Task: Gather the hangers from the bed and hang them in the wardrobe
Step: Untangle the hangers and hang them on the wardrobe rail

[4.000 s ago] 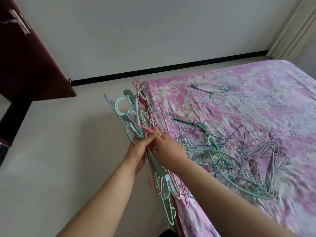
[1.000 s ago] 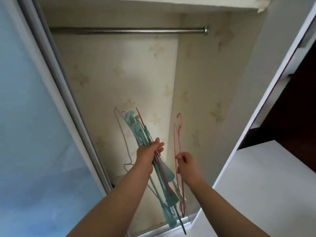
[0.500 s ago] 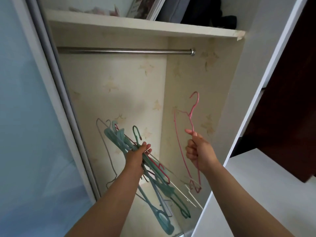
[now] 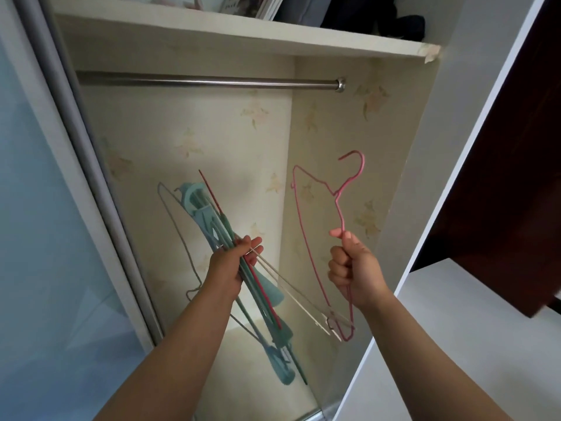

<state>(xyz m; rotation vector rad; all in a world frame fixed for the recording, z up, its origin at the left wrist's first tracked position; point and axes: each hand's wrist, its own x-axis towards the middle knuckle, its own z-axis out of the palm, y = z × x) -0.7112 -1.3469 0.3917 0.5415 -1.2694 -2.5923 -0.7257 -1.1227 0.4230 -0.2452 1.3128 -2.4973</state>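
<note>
I face the open wardrobe. Its bare metal rail runs across the top, under a white shelf. My left hand grips a bundle of hangers, teal plastic, red, grey and white wire, slanting down to the right inside the wardrobe. My right hand holds a single pink wire hanger by its neck, hook uppermost, well below the rail and right of the bundle. The bed is out of view.
A sliding frosted-glass door closes the wardrobe's left side. Folded dark clothes and books sit on the shelf. The white side panel and a dark red door stand to the right.
A few seconds ago I was gathering hangers at the bed. Since then I turned to the wardrobe, and my right hand has raised the pink hanger higher, apart from the bundle.
</note>
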